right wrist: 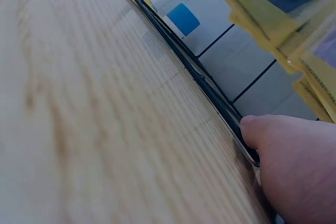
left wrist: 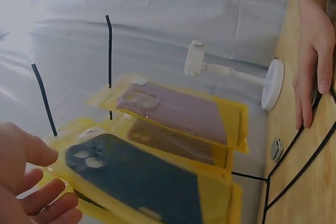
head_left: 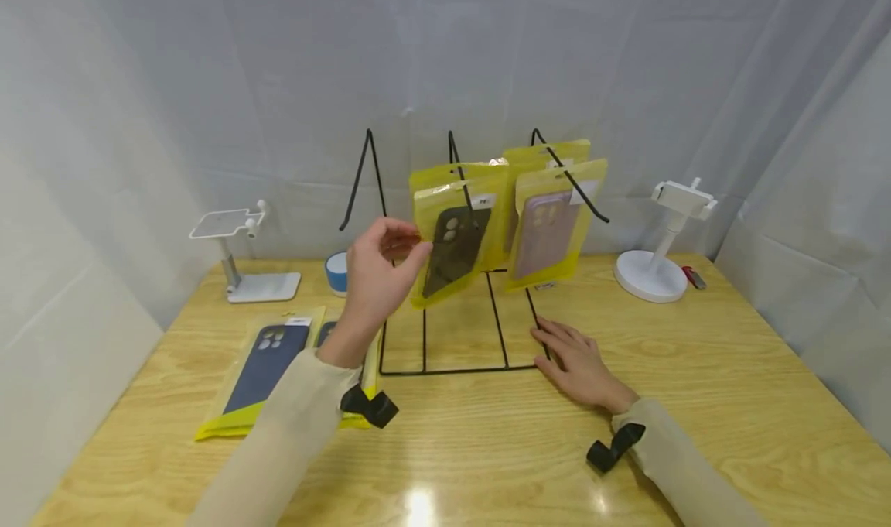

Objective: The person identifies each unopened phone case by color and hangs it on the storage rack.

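Your right hand (head_left: 581, 368) is pressing the wire rack (head_left: 452, 341) flat while your left hand (head_left: 379, 275) is pinching the light, slippery, floppy yellow packet (head_left: 455, 237) by its left edge.

Two hands, sleeved forearms

Left hand (head_left: 379, 268) raised, fingers loosely curled, thumb and fingertips drawn together; right hand (head_left: 578, 361) low, palm down, fingers extended flat; both wrists strapped.

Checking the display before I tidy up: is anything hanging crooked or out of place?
Yes. The dark case packet on the middle hook hangs tilted, its bottom swung left beside the left hand. The pink packet hangs straighter.
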A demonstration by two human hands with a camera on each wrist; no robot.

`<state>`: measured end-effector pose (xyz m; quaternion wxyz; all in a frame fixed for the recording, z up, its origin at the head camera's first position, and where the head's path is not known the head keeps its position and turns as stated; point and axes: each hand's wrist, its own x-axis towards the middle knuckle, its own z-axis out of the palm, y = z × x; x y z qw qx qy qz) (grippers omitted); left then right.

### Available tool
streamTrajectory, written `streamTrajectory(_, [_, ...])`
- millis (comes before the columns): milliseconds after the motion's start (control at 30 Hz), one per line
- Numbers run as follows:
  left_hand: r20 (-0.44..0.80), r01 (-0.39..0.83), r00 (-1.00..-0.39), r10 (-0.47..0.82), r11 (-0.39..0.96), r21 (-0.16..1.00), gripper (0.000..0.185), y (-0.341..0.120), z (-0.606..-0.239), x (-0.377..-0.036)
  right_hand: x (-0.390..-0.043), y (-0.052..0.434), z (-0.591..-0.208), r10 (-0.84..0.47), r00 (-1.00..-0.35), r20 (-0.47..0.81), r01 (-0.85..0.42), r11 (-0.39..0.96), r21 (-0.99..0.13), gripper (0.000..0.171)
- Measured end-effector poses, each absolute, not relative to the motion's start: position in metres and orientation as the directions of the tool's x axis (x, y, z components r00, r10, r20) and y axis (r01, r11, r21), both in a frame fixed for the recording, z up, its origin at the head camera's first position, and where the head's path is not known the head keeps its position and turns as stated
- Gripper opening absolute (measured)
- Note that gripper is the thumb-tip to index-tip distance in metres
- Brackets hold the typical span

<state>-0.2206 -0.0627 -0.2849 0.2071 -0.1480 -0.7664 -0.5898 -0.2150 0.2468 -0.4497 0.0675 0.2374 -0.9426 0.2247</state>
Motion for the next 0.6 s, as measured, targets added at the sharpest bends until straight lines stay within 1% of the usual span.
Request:
streamTrajectory(233, [0.558,0.543,-0.830,0.020,0.260,0.798,0.025,-0.060,-0.284,-0.204,-0.214,0.248,-0.452,-0.418,-0.879,0.230,-0.477,0.790,-0.386,0.051])
streamTrajectory(367, [0.611,0.593,-0.791,0.023,0.274,0.757,0.025,-0.060,-0.286,-0.193,-0.214,0.248,-0.452,-0.417,-0.879,0.231,-0.476,0.789,-0.388,0.051])
streamTrajectory(500, [0.680,0.655,-0.733,0.038,0.310,0.689,0.026,-0.065,-0.289,-0.184,-0.214,0.248,-0.451,-0.418,-0.879,0.228,-0.476,0.786,-0.395,0.051])
streamTrajectory(600, [0.728,0.695,-0.682,0.069,0.370,0.617,0.024,-0.070,-0.292,-0.177,-0.215,0.247,-0.450,-0.419,-0.879,0.227,-0.476,0.785,-0.397,0.052])
